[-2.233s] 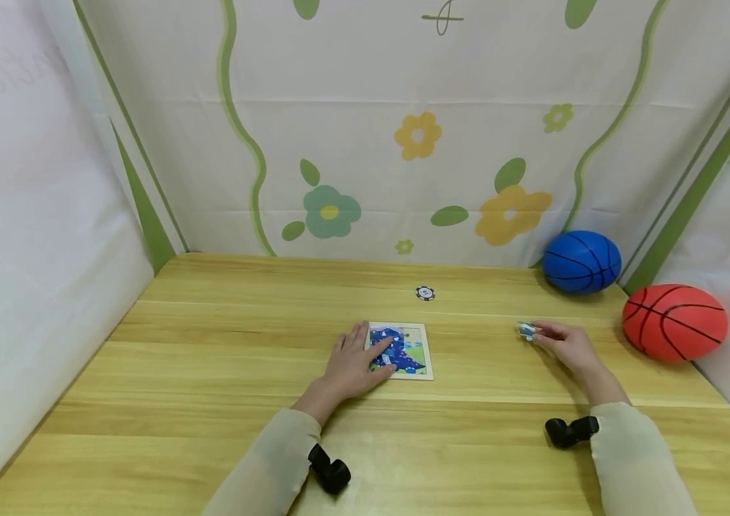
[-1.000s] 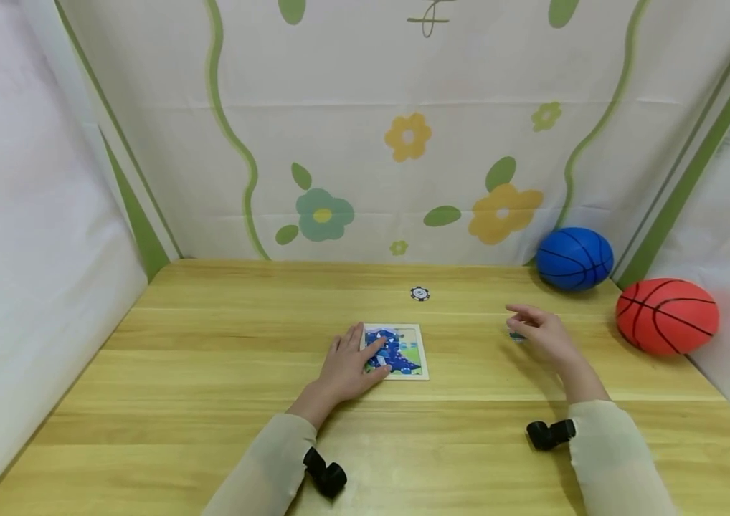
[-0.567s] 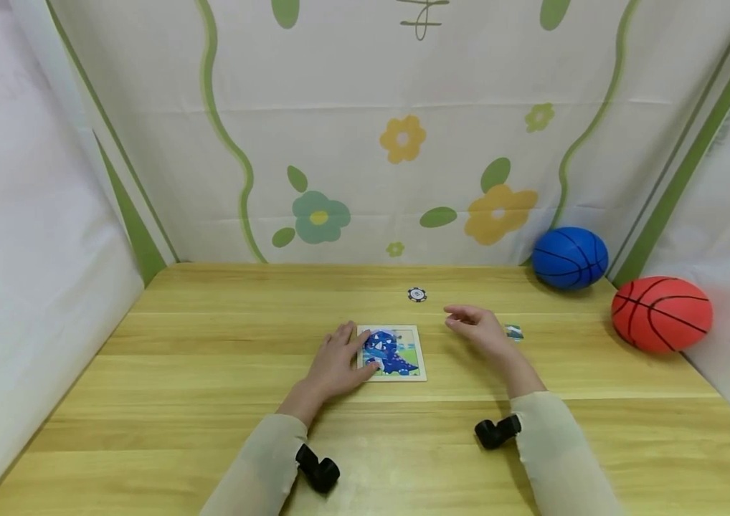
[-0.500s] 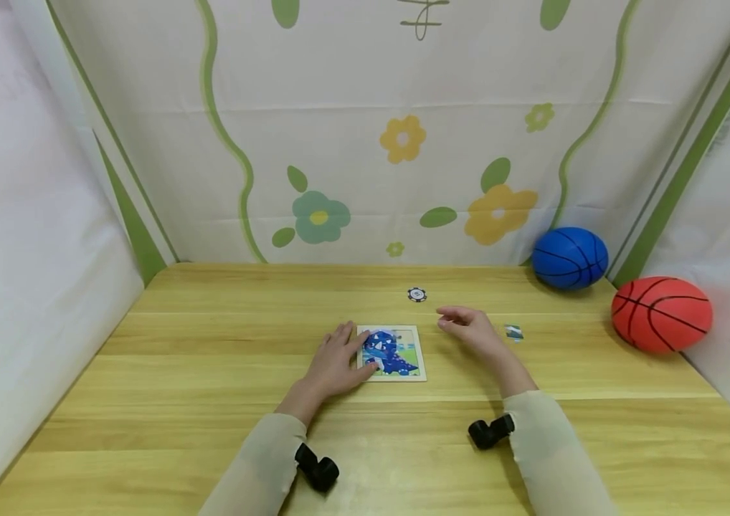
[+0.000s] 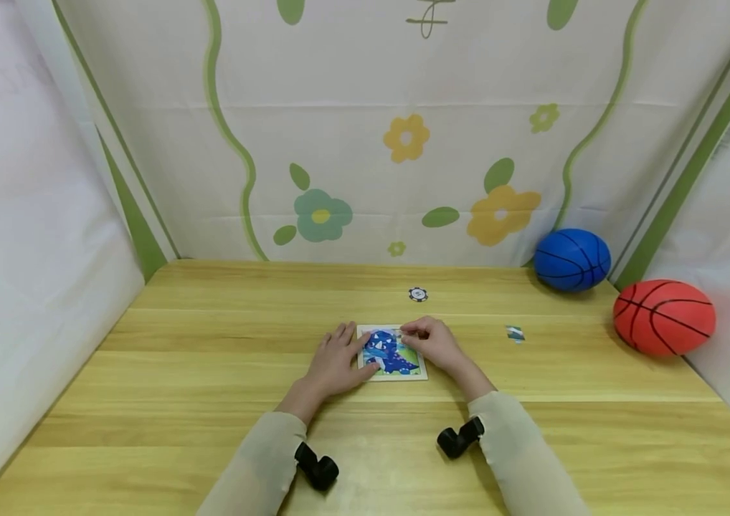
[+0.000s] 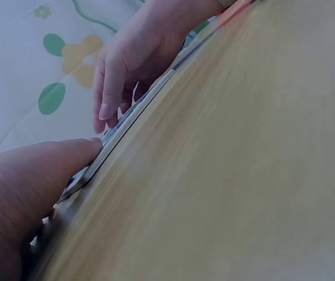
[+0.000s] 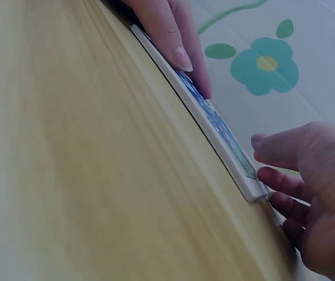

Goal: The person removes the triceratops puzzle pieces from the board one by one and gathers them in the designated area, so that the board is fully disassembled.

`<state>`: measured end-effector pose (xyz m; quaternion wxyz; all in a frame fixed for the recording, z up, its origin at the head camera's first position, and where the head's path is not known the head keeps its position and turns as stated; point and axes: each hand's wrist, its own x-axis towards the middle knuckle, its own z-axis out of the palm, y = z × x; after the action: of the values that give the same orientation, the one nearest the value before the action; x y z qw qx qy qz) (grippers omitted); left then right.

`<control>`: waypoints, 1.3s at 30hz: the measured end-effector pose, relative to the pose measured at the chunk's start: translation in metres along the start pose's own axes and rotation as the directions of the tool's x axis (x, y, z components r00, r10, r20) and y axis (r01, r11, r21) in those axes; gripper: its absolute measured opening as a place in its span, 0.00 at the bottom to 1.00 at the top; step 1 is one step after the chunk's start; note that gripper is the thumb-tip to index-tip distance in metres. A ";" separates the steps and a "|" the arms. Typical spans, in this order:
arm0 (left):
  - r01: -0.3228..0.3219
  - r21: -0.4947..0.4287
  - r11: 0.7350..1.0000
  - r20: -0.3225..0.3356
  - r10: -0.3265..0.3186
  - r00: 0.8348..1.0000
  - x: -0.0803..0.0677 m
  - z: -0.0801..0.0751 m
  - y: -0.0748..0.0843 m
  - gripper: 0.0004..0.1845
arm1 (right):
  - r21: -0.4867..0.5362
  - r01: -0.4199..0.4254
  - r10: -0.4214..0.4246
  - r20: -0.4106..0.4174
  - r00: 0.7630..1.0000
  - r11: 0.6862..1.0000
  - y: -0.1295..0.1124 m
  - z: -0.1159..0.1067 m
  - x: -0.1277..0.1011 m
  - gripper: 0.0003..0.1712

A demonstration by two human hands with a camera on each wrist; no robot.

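Puzzle board [image 5: 393, 352] sits mid-worktop [image 5: 210, 387], flat, dinosaur picture up. Left hand [image 5: 333, 362] rests on the board's left edge, fingers [image 5: 365, 342] straight and loosely spread, thumb at the near-left side, pinning it. Right hand [image 5: 437, 342] is at the board's far-right corner, fingers [image 7: 279, 178] curled in over the corner; looks like a pinch on a small piece, but I cannot tell for sure from any view.

To do this well, I'd say: keep the left hand's pressure on so the board doesn't slide, lower the piece level, match its outline before pressing, no forcing.

Around the board: one loose puzzle piece [image 5: 515, 333] well to its right, untouched. Small round chip [image 5: 418, 294] behind it. Blue ball [image 5: 572, 259] and red ball [image 5: 664, 317] far right, by the flowered backdrop [image 5: 404, 136]. Nothing lies between the hands and the board; the balls could roll but are well apart from it.
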<state>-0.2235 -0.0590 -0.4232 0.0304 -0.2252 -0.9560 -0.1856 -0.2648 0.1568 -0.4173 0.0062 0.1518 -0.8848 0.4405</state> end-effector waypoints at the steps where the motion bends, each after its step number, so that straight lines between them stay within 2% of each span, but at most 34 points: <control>1: -0.002 0.001 1.000 0.002 0.002 1.000 0.000 0.000 0.000 0.35 | -0.025 0.012 -0.012 -0.002 1.000 1.000 -0.001 0.001 -0.001 0.12; 7: -0.018 0.009 1.000 0.009 0.018 1.000 -0.001 0.000 -0.002 0.35 | -0.167 0.014 -0.019 -0.026 0.999 0.986 -0.004 0.006 -0.004 0.13; 18: -0.027 0.018 0.999 0.015 0.027 1.000 -0.002 -0.001 -0.002 0.35 | -0.247 -0.031 0.010 -0.087 0.996 0.968 -0.007 0.013 -0.003 0.10; 33: -0.015 0.005 1.000 0.021 0.014 1.000 0.001 0.001 -0.002 0.35 | -0.216 -0.024 -0.010 -0.156 0.988 0.976 -0.008 0.014 -0.001 0.07; 39: -0.011 -0.003 1.000 0.028 0.011 1.000 0.000 -0.001 -0.001 0.35 | -0.061 -0.017 0.010 -0.116 0.993 0.998 -0.009 0.015 0.002 0.05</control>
<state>-0.2240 -0.0607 -0.4224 0.0180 -0.2331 -0.9548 -0.1837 -0.2623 0.1395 -0.4197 0.0592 0.1197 -0.8972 0.4209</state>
